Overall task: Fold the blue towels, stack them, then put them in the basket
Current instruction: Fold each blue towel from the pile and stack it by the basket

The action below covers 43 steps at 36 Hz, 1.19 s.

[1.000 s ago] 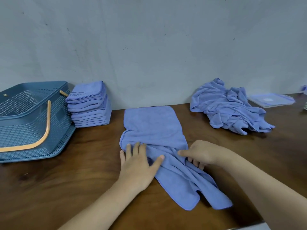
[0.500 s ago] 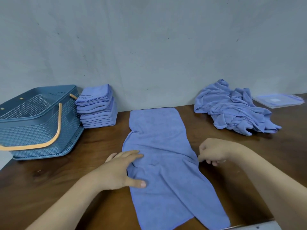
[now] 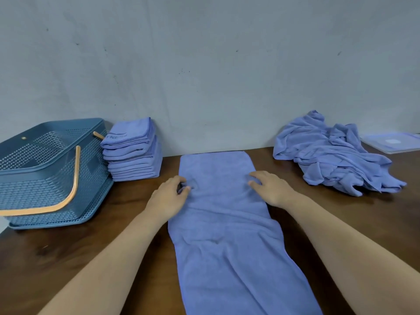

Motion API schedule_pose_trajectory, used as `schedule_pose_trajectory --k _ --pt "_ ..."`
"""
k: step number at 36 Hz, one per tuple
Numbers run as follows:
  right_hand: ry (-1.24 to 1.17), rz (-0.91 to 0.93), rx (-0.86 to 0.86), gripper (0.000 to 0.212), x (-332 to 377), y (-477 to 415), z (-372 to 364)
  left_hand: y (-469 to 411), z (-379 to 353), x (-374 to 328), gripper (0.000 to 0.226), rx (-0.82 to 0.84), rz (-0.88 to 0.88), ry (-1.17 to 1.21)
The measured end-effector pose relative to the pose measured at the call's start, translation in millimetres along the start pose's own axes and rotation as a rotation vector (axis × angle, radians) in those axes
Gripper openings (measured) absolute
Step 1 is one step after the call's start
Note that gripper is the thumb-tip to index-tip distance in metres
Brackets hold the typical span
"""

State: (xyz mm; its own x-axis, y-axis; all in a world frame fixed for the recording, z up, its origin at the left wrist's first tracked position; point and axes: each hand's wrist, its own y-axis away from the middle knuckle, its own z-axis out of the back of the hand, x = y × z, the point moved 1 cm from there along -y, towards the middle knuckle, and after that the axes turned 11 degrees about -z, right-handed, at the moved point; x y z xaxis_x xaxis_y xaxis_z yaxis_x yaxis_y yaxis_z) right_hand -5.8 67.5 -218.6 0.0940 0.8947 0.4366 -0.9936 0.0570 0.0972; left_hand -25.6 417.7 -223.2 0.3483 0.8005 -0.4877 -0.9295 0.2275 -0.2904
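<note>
Head view shows a blue towel (image 3: 222, 223) laid out as a long strip down the middle of the worktop (image 3: 68, 258), running from the back edge to the near edge, with shallow wrinkles across its near half. The left hand (image 3: 168, 196) sits at the strip's left border, its fingers (image 3: 179, 179) curled and pinching a small bunch of cloth against the thumb. The right hand (image 3: 272, 189) rests on the opposite border, its fingers (image 3: 258, 175) slightly spread and lying on top of the cloth. A stack of folded towels (image 3: 134, 153) stands against the wall (image 3: 204, 64) at the back edge, touching the blue basket (image 3: 34, 171) in the back left corner. A heap of unfolded towels (image 3: 334, 155) lies toward the back right corner, beside a flat plastic lid (image 3: 391, 142)
</note>
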Motion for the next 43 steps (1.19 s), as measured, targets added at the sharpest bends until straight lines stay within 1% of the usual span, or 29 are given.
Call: schedule_pose_trajectory --k 3,7,8,10,13,15,17,18,20,21,23,25,26,28,30,31,33,35,37,40,43 --pt "0.129 0.046 -0.045 0.057 -13.1 -5.1 -13.5 14.5 -8.0 9.2 0.033 -0.043 -0.036 -0.106" --pt "0.154 0.035 -0.056 0.060 -13.4 -9.7 -16.9 25.5 -9.4 16.5 0.015 -0.120 -0.012 -0.098" --pt "0.159 0.029 -0.053 0.061 -12.8 -10.9 -16.7 27.0 -9.3 16.1 0.016 -0.124 0.003 -0.108" --pt "0.167 0.023 -0.054 0.063 -12.6 -13.0 -16.2 28.5 -6.8 13.3 0.024 -0.140 0.061 -0.094" --pt "0.154 0.024 -0.059 0.068 -12.9 -15.6 -15.2 31.9 0.5 9.7 0.040 -0.187 0.215 -0.057" --pt "0.107 0.032 -0.104 0.068 -13.8 -15.4 -14.7 36.0 2.9 10.1 0.038 -0.194 0.277 -0.094" --pt "0.006 0.032 -0.214 0.062 -16.1 -12.4 -13.4 40.1 2.5 10.8 0.019 -0.212 0.290 -0.127" --pt "-0.052 0.023 -0.278 0.057 -17.6 -8.7 -12.1 42.8 2.2 8.9 0.015 -0.224 0.282 -0.117" --pt "-0.168 0.028 -0.373 0.046 -19.9 2.2 -9.2 49.5 1.9 1.6 0.026 -0.278 0.218 -0.049" --pt "-0.229 0.044 -0.389 0.040 -20.2 10.5 -7.7 55.0 2.9 -3.0 0.028 -0.310 0.185 -0.020" --pt "-0.356 0.085 -0.356 0.026 -20.2 33.4 -5.7 72.0 4.8 -15.4 0.020 -0.331 0.081 0.007" --pt "-0.464 0.125 -0.276 0.011 -18.3 62.7 -4.8 94.0 7.1 -29.3 0.008 -0.289 -0.029 0.033" --pt "-0.500 0.145 -0.232 0.011 -17.6 78.2 -5.4 105.8 9.3 -36.9 0.007 -0.237 -0.072 0.059" --pt "-0.541 0.192 -0.163 0.019 -17.9 107.3 -7.7 129.6 14.1 -48.5 0.016 -0.100 -0.157 0.102" --pt "-0.551 0.247 -0.107 0.023 -20.1 133.1 -8.6 152.3 20.5 -56.2 0.018 0.031 -0.267 0.110" --pt "-0.546 0.271 -0.080 0.022 -21.1 144.7 -7.3 161.8 24.2 -58.7 0.016 0.077 -0.318 0.118" --pt "-0.529 0.294 -0.042 0.016 -23.8 163.9 -4.3 177.6 30.9 -60.6 0.011 0.140 -0.346 0.148" --pt "-0.495 0.302 -0.057 0.012 -28.3 177.9 -2.4 189.2 34.1 -57.6 0.018 0.160 -0.343 0.140" --pt "-0.449 0.331 -0.078 0.019 -35.0 186.7 -4.0 198.3 34.4 -53.5 0.023 0.162 -0.326 0.116" --pt "-0.378 0.373 -0.077 0.033 -44.8 193.7 -9.4 209.7 38.2 -51.2 0.017 0.147 -0.325 0.122" --pt "-0.325 0.351 -0.088 0.042 -48.2 198.5 -12.3 219.8 44.9 -53.6 0.009 0.136 -0.323 0.134"
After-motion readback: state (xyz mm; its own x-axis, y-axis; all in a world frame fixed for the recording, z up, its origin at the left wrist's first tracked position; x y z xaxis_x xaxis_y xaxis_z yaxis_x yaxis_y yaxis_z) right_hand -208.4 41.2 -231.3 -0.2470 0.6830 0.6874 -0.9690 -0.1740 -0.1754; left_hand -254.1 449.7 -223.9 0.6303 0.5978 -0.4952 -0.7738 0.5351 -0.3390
